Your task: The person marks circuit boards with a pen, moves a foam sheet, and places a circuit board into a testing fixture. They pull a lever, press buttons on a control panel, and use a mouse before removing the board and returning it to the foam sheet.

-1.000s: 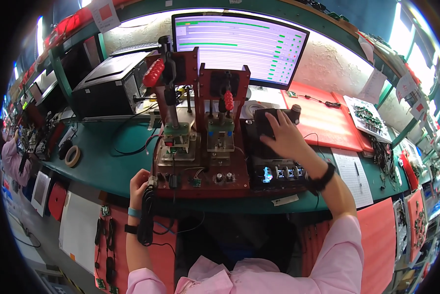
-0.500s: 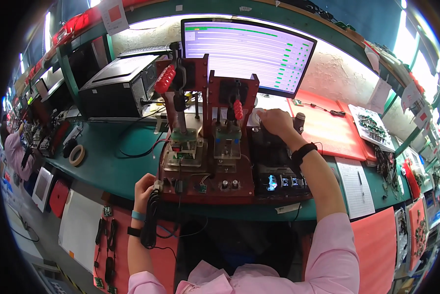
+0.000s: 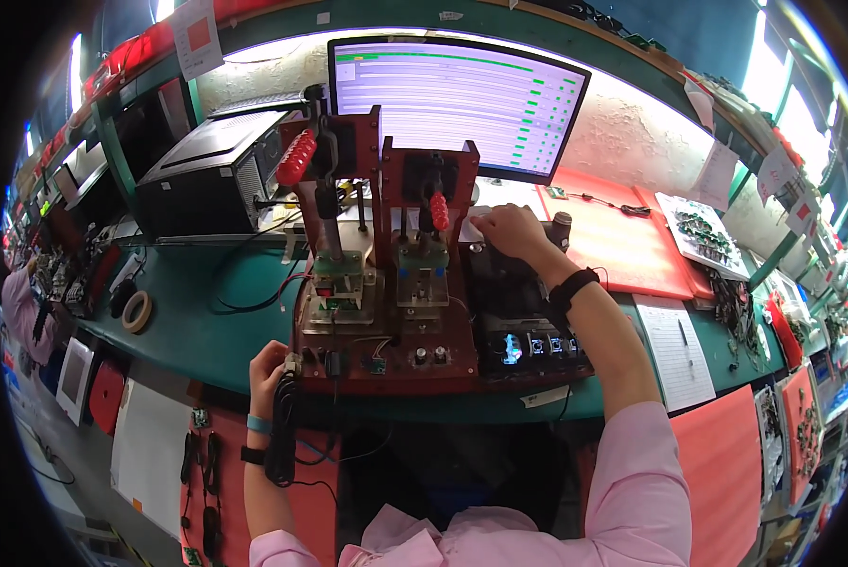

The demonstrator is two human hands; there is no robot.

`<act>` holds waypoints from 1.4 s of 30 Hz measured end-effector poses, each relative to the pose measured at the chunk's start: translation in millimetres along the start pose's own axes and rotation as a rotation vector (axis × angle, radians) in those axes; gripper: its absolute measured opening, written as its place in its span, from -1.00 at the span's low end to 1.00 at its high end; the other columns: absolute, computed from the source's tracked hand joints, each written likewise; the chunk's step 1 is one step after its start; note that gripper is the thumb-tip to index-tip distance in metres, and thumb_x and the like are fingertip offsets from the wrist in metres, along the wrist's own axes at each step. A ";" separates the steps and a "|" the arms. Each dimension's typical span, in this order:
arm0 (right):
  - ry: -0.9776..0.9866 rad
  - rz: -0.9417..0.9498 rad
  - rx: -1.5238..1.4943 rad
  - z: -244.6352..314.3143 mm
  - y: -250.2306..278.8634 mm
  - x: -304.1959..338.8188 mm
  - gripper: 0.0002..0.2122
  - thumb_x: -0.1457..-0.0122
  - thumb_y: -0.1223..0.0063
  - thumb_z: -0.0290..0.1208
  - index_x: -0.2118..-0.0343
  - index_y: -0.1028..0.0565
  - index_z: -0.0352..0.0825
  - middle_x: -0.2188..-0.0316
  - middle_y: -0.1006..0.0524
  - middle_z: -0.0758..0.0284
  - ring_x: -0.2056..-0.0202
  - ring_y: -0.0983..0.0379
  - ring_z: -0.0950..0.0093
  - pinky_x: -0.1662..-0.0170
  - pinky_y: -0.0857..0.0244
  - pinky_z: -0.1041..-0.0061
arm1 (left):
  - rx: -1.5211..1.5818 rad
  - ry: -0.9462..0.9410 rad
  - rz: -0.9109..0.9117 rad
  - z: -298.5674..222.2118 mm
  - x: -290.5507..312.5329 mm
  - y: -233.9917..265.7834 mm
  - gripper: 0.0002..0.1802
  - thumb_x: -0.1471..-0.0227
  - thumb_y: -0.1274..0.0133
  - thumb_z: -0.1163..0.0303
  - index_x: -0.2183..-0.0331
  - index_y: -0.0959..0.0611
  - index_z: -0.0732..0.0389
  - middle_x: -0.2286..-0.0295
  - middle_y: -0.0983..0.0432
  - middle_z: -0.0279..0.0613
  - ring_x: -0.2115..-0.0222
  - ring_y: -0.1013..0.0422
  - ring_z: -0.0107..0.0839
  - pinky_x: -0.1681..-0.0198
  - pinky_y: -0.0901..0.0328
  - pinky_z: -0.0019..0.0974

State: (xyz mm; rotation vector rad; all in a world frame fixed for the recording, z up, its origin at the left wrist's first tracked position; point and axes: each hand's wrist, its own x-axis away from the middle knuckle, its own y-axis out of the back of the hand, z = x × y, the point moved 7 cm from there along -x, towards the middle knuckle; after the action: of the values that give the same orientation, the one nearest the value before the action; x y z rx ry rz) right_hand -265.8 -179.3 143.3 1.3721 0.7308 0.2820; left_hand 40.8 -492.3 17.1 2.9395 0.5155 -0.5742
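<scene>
At the left front corner of a dark red test fixture (image 3: pixel 386 373), my left hand (image 3: pixel 268 370) has its fingers closed around a pale cable plug (image 3: pixel 294 363). A bundled black cable (image 3: pixel 280 430) hangs down beside that wrist. My right hand (image 3: pixel 511 231) reaches over a black device (image 3: pixel 509 283) with a row of small lit displays. Its fingers are bent together at the device's back left; what they grip is hidden. On the fixture stand two toggle clamps with red handles, the left (image 3: pixel 296 157) and the right (image 3: pixel 440 211). Beneath the left clamp lies a green circuit board (image 3: pixel 339 265).
Behind the fixture stands a lit monitor (image 3: pixel 457 104), with a black computer case (image 3: pixel 216 170) to its left. A tape roll (image 3: pixel 137 312) lies on the green bench (image 3: pixel 197 326). At right are red mats (image 3: pixel 603 236) and a paper sheet with a pen (image 3: pixel 674 350).
The whole scene has shifted slightly left in the picture. Both hands keep the same places at the fixture and the black device.
</scene>
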 end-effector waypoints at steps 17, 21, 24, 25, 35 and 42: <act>0.067 -0.104 -0.183 14.0 11.5 8.5 -0.65 -0.12 0.00 -0.14 0.62 -0.46 -0.35 0.59 -0.46 0.23 0.36 -0.41 0.22 0.28 -0.31 0.24 | 0.001 0.001 0.003 0.1 3.7 4.0 -0.88 0.05 0.02 0.56 0.38 -0.48 0.38 0.49 -0.45 -0.30 0.42 -0.37 -0.61 0.34 -0.26 -0.55; 0.116 -0.275 -0.210 13.5 19.7 9.1 -0.63 -0.14 0.03 -0.13 0.62 -0.45 -0.35 0.57 -0.47 0.21 0.34 -0.42 0.20 0.27 -0.31 0.23 | -0.004 -0.001 0.008 1.7 1.5 3.7 -0.88 0.05 0.03 0.56 0.38 -0.47 0.38 0.49 -0.45 -0.29 0.43 -0.37 -0.61 0.34 -0.25 -0.54; 0.091 -0.138 -0.142 20.6 17.3 12.5 -0.63 -0.16 0.07 -0.13 0.62 -0.46 -0.35 0.55 -0.49 0.21 0.32 -0.43 0.21 0.28 -0.31 0.23 | -0.015 0.003 0.011 -1.1 3.4 3.1 -0.88 0.05 0.03 0.55 0.38 -0.47 0.38 0.49 -0.45 -0.29 0.43 -0.36 -0.61 0.34 -0.25 -0.54; 0.090 -0.138 -0.145 19.8 15.3 12.2 -0.63 -0.16 0.07 -0.13 0.62 -0.46 -0.35 0.55 -0.49 0.21 0.32 -0.43 0.21 0.28 -0.31 0.23 | -0.018 0.006 0.014 -3.3 4.0 2.6 -0.88 0.05 0.03 0.55 0.38 -0.47 0.38 0.49 -0.45 -0.29 0.43 -0.36 -0.60 0.34 -0.24 -0.54; 0.102 -0.188 -0.132 20.2 20.7 12.8 -0.64 -0.17 0.10 -0.15 0.59 -0.48 -0.35 0.48 -0.51 0.24 0.30 -0.43 0.23 0.25 -0.33 0.24 | -0.023 -0.008 0.007 -3.5 4.1 0.7 -0.87 0.07 0.05 0.54 0.37 -0.47 0.37 0.49 -0.44 -0.29 0.43 -0.35 -0.59 0.34 -0.24 -0.53; 0.138 -0.280 -0.174 13.6 20.5 10.0 -0.64 -0.18 0.11 -0.15 0.58 -0.49 -0.35 0.47 -0.50 0.26 0.28 -0.42 0.25 0.23 -0.34 0.26 | 0.004 0.027 0.010 10.8 2.3 7.7 -0.84 0.08 0.05 0.56 0.34 -0.46 0.37 0.46 -0.43 -0.30 0.41 -0.35 -0.59 0.32 -0.24 -0.53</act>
State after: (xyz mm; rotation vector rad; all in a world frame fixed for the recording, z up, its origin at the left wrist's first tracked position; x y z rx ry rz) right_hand -245.2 -179.9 160.0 1.0778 0.9795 0.2135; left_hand 41.8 -500.6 6.5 2.9560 0.5026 -0.5354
